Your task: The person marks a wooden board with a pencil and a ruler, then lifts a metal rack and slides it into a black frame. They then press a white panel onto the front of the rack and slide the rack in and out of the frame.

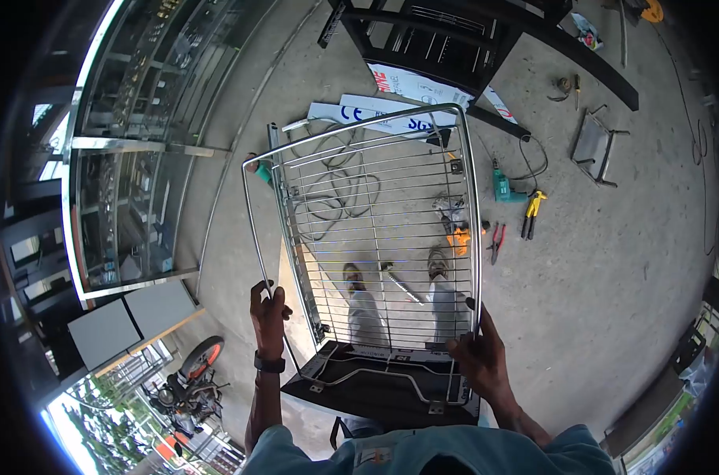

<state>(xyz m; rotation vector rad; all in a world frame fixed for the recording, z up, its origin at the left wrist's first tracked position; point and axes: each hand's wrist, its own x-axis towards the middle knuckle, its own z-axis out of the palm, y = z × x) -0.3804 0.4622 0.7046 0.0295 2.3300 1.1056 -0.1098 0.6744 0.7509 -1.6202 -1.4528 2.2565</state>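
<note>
Tilted up in front of me is a wire rack [471,198], a shiny tube frame with thin parallel metal rods across it. A black panel [347,400] is joined at its near end, close to my body. My left hand [270,317], with a dark band on the wrist, has its fingers curled round the tube on the left side. On the right side, near the lower corner, my right hand [483,360] grips the frame. Through the rods I see my legs and shoes on the concrete floor.
A green drill [503,188], a yellow hand tool [535,206] and red-handled pliers [498,241] lie to the right. Beyond the rack are white printed sheets [375,111] and a black frame [525,20]. A glass cabinet [149,150] stands left, a motorcycle [181,392] lower left.
</note>
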